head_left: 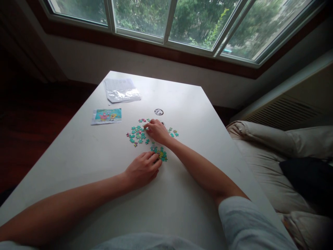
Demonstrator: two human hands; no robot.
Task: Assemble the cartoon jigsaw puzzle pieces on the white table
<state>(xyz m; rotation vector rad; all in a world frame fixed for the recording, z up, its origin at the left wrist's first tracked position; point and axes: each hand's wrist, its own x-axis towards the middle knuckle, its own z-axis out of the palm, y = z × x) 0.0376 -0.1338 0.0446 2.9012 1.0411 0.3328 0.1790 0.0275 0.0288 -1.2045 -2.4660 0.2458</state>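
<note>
Loose jigsaw puzzle pieces (pixel 135 133), mostly teal with some pink and yellow, lie scattered on the white table. Over their right side is my right hand (pixel 157 131), thumb and fingers drawn together at a puzzle piece, which the fingertips partly cover. Closer to me, a small joined section of the puzzle (pixel 163 153) shows a yellow figure on teal. My left hand (pixel 143 168) rests at its left edge, the fingers bent loosely and lying on it. A few more loose pieces (pixel 173 132) sit to the right of my right wrist.
On the white table (pixel 104 166), a small cartoon picture card (pixel 108 115) lies to the left. Behind it is a clear plastic sleeve (pixel 122 91) with white paper. A round cable-hole cover (pixel 159 112) is set into the tabletop. A beige sofa (pixel 260 163) stands along the right side.
</note>
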